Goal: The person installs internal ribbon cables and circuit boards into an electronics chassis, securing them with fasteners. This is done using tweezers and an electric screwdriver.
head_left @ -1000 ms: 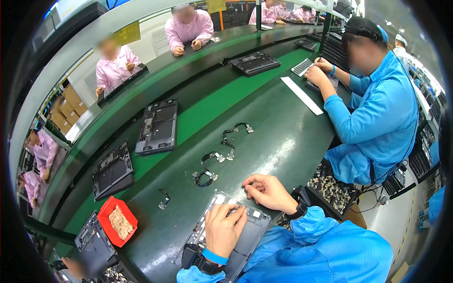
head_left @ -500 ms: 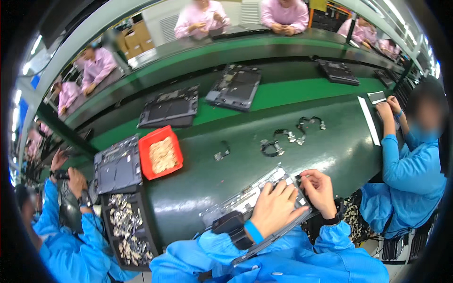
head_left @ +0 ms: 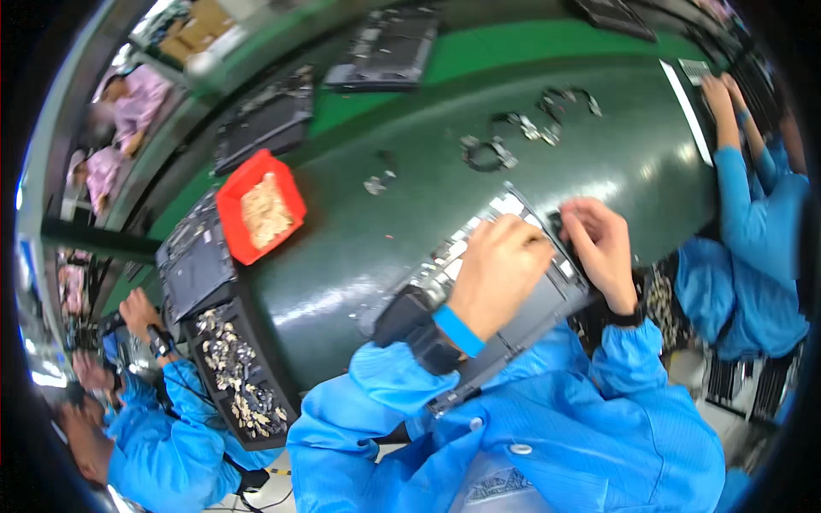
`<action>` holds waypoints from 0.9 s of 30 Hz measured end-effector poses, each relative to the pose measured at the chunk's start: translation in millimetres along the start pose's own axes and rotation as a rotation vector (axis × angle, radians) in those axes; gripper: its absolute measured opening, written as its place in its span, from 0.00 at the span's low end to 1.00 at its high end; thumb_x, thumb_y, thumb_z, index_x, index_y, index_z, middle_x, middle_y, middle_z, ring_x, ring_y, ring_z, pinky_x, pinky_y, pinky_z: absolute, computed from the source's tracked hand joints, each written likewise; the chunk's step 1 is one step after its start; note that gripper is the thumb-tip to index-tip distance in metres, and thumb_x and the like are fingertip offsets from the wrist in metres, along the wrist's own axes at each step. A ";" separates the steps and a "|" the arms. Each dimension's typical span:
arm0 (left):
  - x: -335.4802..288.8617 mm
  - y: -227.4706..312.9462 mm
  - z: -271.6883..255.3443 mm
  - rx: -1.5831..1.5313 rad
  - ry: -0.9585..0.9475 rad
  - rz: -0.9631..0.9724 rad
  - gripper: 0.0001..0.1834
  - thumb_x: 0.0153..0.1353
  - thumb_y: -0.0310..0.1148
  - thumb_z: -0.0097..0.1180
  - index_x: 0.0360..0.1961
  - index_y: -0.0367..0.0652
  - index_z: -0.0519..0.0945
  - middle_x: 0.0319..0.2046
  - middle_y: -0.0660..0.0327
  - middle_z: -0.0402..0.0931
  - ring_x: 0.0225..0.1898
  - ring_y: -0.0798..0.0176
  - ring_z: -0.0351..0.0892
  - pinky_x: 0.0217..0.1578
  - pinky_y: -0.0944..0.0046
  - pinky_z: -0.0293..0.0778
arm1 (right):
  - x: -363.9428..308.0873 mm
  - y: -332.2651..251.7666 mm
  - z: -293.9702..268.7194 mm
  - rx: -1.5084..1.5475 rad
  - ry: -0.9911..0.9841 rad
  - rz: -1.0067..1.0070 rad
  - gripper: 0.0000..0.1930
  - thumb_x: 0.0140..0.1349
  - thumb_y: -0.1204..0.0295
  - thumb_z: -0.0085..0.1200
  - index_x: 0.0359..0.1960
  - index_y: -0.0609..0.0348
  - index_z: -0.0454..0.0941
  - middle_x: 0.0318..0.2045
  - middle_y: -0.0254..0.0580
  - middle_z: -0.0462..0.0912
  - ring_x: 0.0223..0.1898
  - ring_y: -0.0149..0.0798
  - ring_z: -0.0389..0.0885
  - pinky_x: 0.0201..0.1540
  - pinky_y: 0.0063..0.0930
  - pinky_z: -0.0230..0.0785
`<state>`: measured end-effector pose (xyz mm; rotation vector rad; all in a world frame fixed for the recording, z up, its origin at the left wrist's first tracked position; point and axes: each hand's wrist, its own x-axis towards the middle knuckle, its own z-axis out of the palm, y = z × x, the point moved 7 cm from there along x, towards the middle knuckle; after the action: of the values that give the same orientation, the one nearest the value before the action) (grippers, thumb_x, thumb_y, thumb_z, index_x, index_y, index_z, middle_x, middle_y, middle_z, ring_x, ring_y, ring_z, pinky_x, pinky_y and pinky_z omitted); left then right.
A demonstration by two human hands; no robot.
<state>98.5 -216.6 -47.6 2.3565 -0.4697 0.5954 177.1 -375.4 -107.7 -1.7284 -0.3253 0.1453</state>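
Observation:
A grey laptop chassis point(head_left: 539, 312) with exposed inner parts lies tilted in front of me, its near edge against my blue smock. Over its upper part is my left hand point(head_left: 499, 274), fingers curled and drawn together; whatever they grip is hidden. Just beyond the chassis's right edge, my right hand point(head_left: 601, 248) pinches a small dark part point(head_left: 555, 225) between thumb and fingers; its kind is too small to make out. Farther off on the green bench lie several dark cables with connectors point(head_left: 489, 156), and a shorter cable point(head_left: 380, 175) to their left.
A red bin point(head_left: 295, 224) of pale small pieces stands at the left, beside another laptop chassis point(head_left: 195, 263). A black tray point(head_left: 280, 376) of metal bits sits nearer. More chassis point(head_left: 385, 51) rest on the green strip behind. Co-workers in blue point(head_left: 757, 205) flank me.
The view has tipped down and nearer to my lap. My left hand's fingers, spread flat on the chassis before, are now curled up. The right hand remains beside the chassis edge.

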 end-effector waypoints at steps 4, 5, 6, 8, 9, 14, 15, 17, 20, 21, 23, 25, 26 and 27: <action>6.4 -5.8 2.9 0.065 -0.047 0.002 0.06 0.56 0.32 0.70 0.35 0.44 0.90 0.38 0.65 0.83 0.43 0.58 0.80 0.42 0.56 0.72 | 2.7 16.8 -3.2 0.026 0.015 0.091 0.08 0.72 0.76 0.58 0.49 0.66 0.82 0.30 0.31 0.85 0.31 0.20 0.80 0.33 0.16 0.70; 8.7 -6.6 2.1 0.081 -0.055 0.007 0.07 0.56 0.31 0.70 0.36 0.44 0.89 0.39 0.65 0.83 0.43 0.58 0.81 0.42 0.56 0.73 | 5.4 10.7 -1.4 0.046 0.034 0.055 0.08 0.72 0.76 0.58 0.49 0.65 0.82 0.29 0.30 0.84 0.29 0.19 0.78 0.32 0.15 0.69; 3.7 -2.7 -0.8 0.104 -0.060 0.003 0.08 0.57 0.31 0.70 0.37 0.44 0.89 0.40 0.65 0.83 0.43 0.58 0.81 0.42 0.56 0.73 | 1.1 5.1 1.3 0.068 0.042 0.019 0.08 0.72 0.76 0.58 0.49 0.64 0.82 0.27 0.28 0.84 0.28 0.18 0.76 0.31 0.15 0.68; -6.0 3.0 2.7 0.105 -0.090 0.024 0.08 0.57 0.31 0.69 0.39 0.43 0.88 0.40 0.64 0.83 0.43 0.58 0.81 0.42 0.56 0.74 | -10.5 4.4 -1.0 0.014 0.029 0.015 0.07 0.72 0.76 0.58 0.49 0.64 0.82 0.27 0.28 0.84 0.27 0.18 0.76 0.31 0.15 0.68; -8.3 4.0 3.8 0.109 -0.119 0.041 0.09 0.58 0.30 0.68 0.40 0.43 0.87 0.40 0.63 0.82 0.43 0.57 0.81 0.42 0.56 0.75 | -10.8 4.0 -0.2 -0.041 0.015 0.010 0.07 0.72 0.76 0.58 0.48 0.63 0.82 0.26 0.27 0.83 0.26 0.17 0.75 0.31 0.15 0.69; -19.0 9.8 14.4 -0.052 -0.087 -0.006 0.08 0.59 0.29 0.67 0.40 0.41 0.86 0.41 0.61 0.81 0.43 0.55 0.80 0.46 0.56 0.78 | -22.9 8.1 -3.9 0.065 0.047 0.009 0.05 0.72 0.78 0.58 0.46 0.65 0.82 0.27 0.29 0.83 0.28 0.20 0.80 0.31 0.15 0.70; -17.9 9.1 12.7 -0.042 -0.082 -0.003 0.08 0.59 0.29 0.67 0.40 0.41 0.86 0.41 0.61 0.81 0.43 0.55 0.80 0.46 0.56 0.78 | -25.3 7.8 -5.9 0.045 0.044 0.030 0.05 0.72 0.78 0.58 0.46 0.65 0.82 0.27 0.30 0.84 0.28 0.20 0.80 0.31 0.14 0.70; -18.2 8.9 12.8 -0.085 -0.080 0.017 0.08 0.59 0.29 0.68 0.40 0.42 0.87 0.42 0.61 0.81 0.44 0.55 0.80 0.45 0.56 0.78 | -22.9 9.7 -4.7 0.024 0.048 0.064 0.05 0.71 0.78 0.58 0.45 0.65 0.82 0.27 0.30 0.84 0.28 0.20 0.81 0.31 0.14 0.70; -5.4 0.7 9.3 -0.059 -0.090 0.026 0.07 0.59 0.29 0.68 0.39 0.41 0.88 0.41 0.61 0.82 0.44 0.54 0.80 0.45 0.55 0.77 | -16.5 11.0 -5.8 0.024 0.057 0.073 0.05 0.72 0.77 0.58 0.46 0.65 0.82 0.29 0.29 0.84 0.30 0.19 0.80 0.32 0.15 0.70; -6.0 3.0 7.8 -0.028 -0.066 0.042 0.07 0.59 0.29 0.68 0.38 0.41 0.88 0.40 0.62 0.82 0.44 0.54 0.80 0.45 0.55 0.76 | -14.5 8.2 -5.1 0.020 0.050 0.051 0.06 0.72 0.77 0.58 0.46 0.65 0.82 0.29 0.28 0.84 0.31 0.19 0.80 0.33 0.15 0.71; -1.4 0.2 0.0 0.040 -0.037 -0.004 0.07 0.58 0.28 0.68 0.38 0.41 0.88 0.39 0.62 0.82 0.44 0.54 0.80 0.45 0.55 0.75 | -7.6 6.8 -0.3 0.005 0.053 0.018 0.07 0.72 0.76 0.59 0.47 0.65 0.82 0.28 0.29 0.84 0.30 0.19 0.80 0.31 0.16 0.68; 3.7 -4.4 0.6 -0.002 -0.059 -0.040 0.06 0.58 0.28 0.68 0.37 0.42 0.88 0.39 0.62 0.82 0.43 0.54 0.80 0.43 0.53 0.74 | -0.5 7.4 2.4 0.015 0.053 -0.006 0.07 0.71 0.76 0.59 0.47 0.63 0.83 0.26 0.29 0.84 0.26 0.16 0.74 0.27 0.14 0.62; 2.3 -7.8 4.1 -0.015 -0.058 -0.056 0.07 0.58 0.29 0.69 0.38 0.44 0.89 0.39 0.64 0.83 0.45 0.57 0.79 0.43 0.55 0.70 | -2.7 9.8 0.9 0.019 0.048 0.022 0.07 0.71 0.76 0.59 0.48 0.63 0.83 0.26 0.28 0.83 0.25 0.15 0.72 0.26 0.14 0.60; 2.9 -6.9 5.6 -0.022 -0.063 -0.055 0.07 0.58 0.29 0.69 0.38 0.44 0.89 0.39 0.64 0.83 0.45 0.57 0.79 0.43 0.55 0.70 | -1.4 9.4 0.4 0.029 0.039 0.030 0.08 0.71 0.76 0.59 0.48 0.63 0.84 0.26 0.27 0.83 0.24 0.14 0.70 0.26 0.14 0.59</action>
<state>105.9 -215.9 -53.4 2.3643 -0.4364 0.4896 177.0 -376.8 -117.1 -1.7060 -0.2670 0.1375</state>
